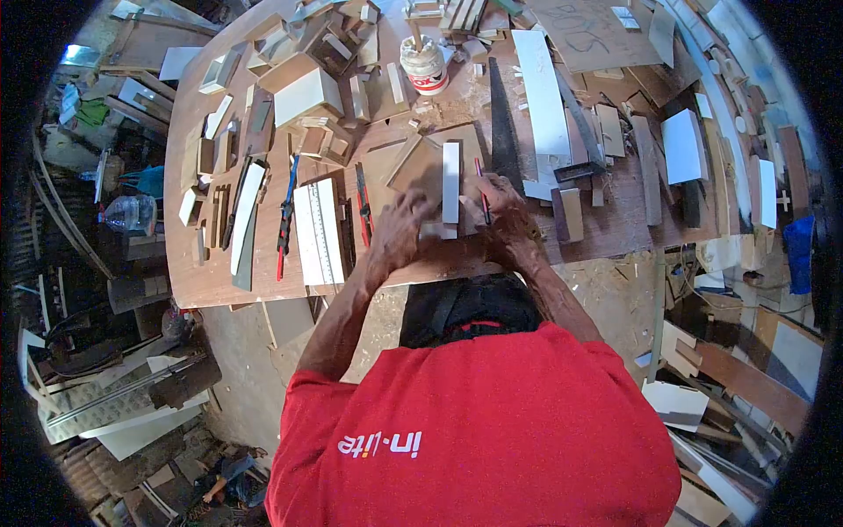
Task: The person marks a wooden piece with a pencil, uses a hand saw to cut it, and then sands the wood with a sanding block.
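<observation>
My left hand (402,230) rests over the table's near part, fingers bent, apart and slightly blurred, with no object visible in them. Just right of it a narrow white-faced wood block (450,183) lies lengthwise away from me. A small pale piece (436,231) sits at the block's near end. My right hand (502,208) is closed around a slim red pencil (479,180), beside the block's right side. Beyond my hands lies a thin brown board (461,140) with a wood strip (404,160) on it.
A handsaw (505,132) and a long white board (542,92) lie to the right. A glue tub (424,66) stands at the back. To the left are a steel ruler (318,233), red-handled tools (363,206) and several box-like wood pieces (307,97). The table's front edge (351,288) is near my forearms.
</observation>
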A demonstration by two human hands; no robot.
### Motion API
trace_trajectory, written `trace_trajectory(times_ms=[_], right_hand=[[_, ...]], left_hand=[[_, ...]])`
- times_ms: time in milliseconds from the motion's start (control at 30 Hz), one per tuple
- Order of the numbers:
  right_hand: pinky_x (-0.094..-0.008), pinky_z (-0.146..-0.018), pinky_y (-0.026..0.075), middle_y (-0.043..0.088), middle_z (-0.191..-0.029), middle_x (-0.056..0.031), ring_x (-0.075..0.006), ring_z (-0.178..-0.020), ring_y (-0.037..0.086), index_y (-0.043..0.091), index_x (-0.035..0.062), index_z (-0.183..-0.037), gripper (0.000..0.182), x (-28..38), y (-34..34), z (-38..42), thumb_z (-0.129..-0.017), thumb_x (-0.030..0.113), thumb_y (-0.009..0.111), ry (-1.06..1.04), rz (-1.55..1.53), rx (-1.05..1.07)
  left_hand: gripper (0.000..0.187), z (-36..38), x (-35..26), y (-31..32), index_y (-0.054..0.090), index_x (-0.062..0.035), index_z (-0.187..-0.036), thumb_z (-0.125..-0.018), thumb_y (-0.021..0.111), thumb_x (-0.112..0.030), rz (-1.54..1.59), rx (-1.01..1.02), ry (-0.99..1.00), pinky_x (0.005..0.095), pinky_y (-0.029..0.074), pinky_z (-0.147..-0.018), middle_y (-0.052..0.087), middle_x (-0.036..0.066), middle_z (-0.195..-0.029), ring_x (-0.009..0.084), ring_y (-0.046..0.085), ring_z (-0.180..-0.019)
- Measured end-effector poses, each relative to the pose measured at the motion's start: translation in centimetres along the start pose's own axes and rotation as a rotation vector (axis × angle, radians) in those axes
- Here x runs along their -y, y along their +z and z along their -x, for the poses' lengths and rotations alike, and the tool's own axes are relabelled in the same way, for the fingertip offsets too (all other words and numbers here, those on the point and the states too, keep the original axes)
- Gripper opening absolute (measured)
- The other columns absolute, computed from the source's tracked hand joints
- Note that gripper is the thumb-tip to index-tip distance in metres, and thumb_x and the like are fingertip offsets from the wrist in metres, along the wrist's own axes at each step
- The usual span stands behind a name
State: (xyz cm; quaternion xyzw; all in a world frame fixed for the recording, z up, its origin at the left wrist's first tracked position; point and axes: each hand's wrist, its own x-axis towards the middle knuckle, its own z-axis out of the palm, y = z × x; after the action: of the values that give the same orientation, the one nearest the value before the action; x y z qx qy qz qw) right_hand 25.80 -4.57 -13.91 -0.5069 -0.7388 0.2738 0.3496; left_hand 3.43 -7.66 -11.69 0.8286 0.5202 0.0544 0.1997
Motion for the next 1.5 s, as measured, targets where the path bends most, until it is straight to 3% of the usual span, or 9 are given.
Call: trace_trajectory(times_ms=[67, 167, 400, 500, 533, 767, 1067, 1333, 1500], right_hand=[[-0.0463, -0.087, 0.048, 0.063, -0.103, -0.0194, -0.0365, -0.102, 0.058, 0.062, 0.0047, -0.108, 0.037, 0.1, 0.4, -0.4, -0.079, 0.027, 0.069, 0.009, 0.026, 0.020], [-0.0468, -0.086, 0.048, 0.063, -0.102, -0.0191, -0.0364, -0.100, 0.058, 0.062, 0.0049, -0.109, 0.042, -0.3, 1.6, -0.3, -0.076, 0.029, 0.072, 0.036, 0.061, -0.018], [-0.0460, -0.083, 0.049, 0.063, -0.100, -0.0183, -0.0373, -0.094, 0.060, 0.062, 0.0043, -0.106, 0.037, -0.2, 1.9, -0.2, -0.076, 0.026, 0.071, 0.041, 0.077, -0.082], [-0.0443, -0.086, 0.048, 0.062, -0.107, -0.0215, -0.0390, -0.099, 0.060, 0.060, 0.0022, -0.113, 0.034, -1.2, 1.7, 0.2, -0.088, 0.026, 0.061, 0.017, -0.016, -0.178], [-0.0438, -0.085, 0.048, 0.062, -0.106, -0.0224, -0.0394, -0.098, 0.061, 0.059, 0.0018, -0.113, 0.031, -1.2, 1.3, 0.1, -0.091, 0.024, 0.057, 0.050, -0.059, -0.186], [-0.0465, -0.084, 0.049, 0.062, -0.105, -0.0262, -0.0424, -0.098, 0.061, 0.056, 0.0025, -0.114, 0.030, 1.9, -1.4, 0.3, -0.096, 0.023, 0.047, 0.296, -0.233, -0.126], [-0.0443, -0.078, 0.049, 0.064, -0.098, -0.0206, -0.0388, -0.092, 0.063, 0.061, 0.0020, -0.105, 0.028, 0.3, -0.6, 0.2, -0.093, 0.024, 0.049, 0.076, -0.177, -0.191], [-0.0437, -0.075, 0.051, 0.067, -0.093, -0.0169, -0.0358, -0.086, 0.063, 0.063, 0.0067, -0.107, 0.025, -0.9, 0.7, -0.6, -0.088, 0.021, 0.056, 0.107, -0.135, -0.117], [-0.0431, -0.075, 0.051, 0.067, -0.094, -0.0163, -0.0354, -0.086, 0.063, 0.064, 0.0076, -0.107, 0.025, -1.2, 1.0, -0.9, -0.088, 0.021, 0.057, 0.090, -0.120, -0.124]], left_hand=[[0.060, 1.6, -0.2, 0.7, 0.054, -0.0104, -0.124, -0.071, 0.077, -0.025, -0.061, 0.128, -0.056, 0.0472, 0.044, -0.093, 0.049, 0.014, -0.128, 0.0362, 0.047, -0.119], [0.060, 2.7, 0.5, 3.0, 0.055, -0.0169, -0.117, -0.061, 0.073, -0.008, -0.089, -0.028, 0.019, 0.0461, 0.043, -0.088, 0.051, 0.008, -0.116, 0.0309, 0.048, -0.113], [0.055, 2.7, -0.4, 1.6, 0.056, -0.0165, -0.119, -0.067, 0.074, -0.018, -0.051, -0.054, -0.019, 0.0451, 0.042, -0.090, 0.051, 0.008, -0.120, 0.0292, 0.047, -0.115], [0.052, 0.6, -0.4, 0.2, 0.055, -0.0121, -0.122, -0.074, 0.072, -0.024, -0.072, -0.089, 0.051, 0.0460, 0.039, -0.097, 0.050, 0.011, -0.125, 0.0322, 0.046, -0.118], [0.053, -0.5, -0.1, -0.2, 0.054, -0.0075, -0.124, -0.079, 0.071, -0.027, -0.163, -0.120, 0.168, 0.0475, 0.037, -0.103, 0.049, 0.013, -0.129, 0.0352, 0.045, -0.121], [0.062, -7.2, 1.8, 1.0, 0.048, -0.0051, -0.134, -0.082, 0.068, -0.032, -0.072, -0.162, 0.136, 0.0421, 0.033, -0.110, 0.039, 0.014, -0.146, 0.0353, 0.037, -0.132], [0.065, -7.6, 2.6, 1.2, 0.051, -0.0079, -0.135, -0.080, 0.069, -0.037, -0.069, -0.046, 0.081, 0.0424, 0.031, -0.111, 0.038, 0.010, -0.148, 0.0332, 0.029, -0.139], [0.066, -7.6, 3.2, 1.9, 0.050, -0.0152, -0.137, -0.079, 0.070, -0.040, -0.044, -0.077, 0.024, 0.0518, 0.028, -0.110, 0.034, 0.009, -0.151, 0.0336, 0.028, -0.139], [0.066, -7.6, 3.9, 2.4, 0.049, -0.0153, -0.137, -0.079, 0.070, -0.039, -0.043, -0.120, 0.076, 0.0504, 0.030, -0.109, 0.036, 0.009, -0.150, 0.0333, 0.030, -0.138]])
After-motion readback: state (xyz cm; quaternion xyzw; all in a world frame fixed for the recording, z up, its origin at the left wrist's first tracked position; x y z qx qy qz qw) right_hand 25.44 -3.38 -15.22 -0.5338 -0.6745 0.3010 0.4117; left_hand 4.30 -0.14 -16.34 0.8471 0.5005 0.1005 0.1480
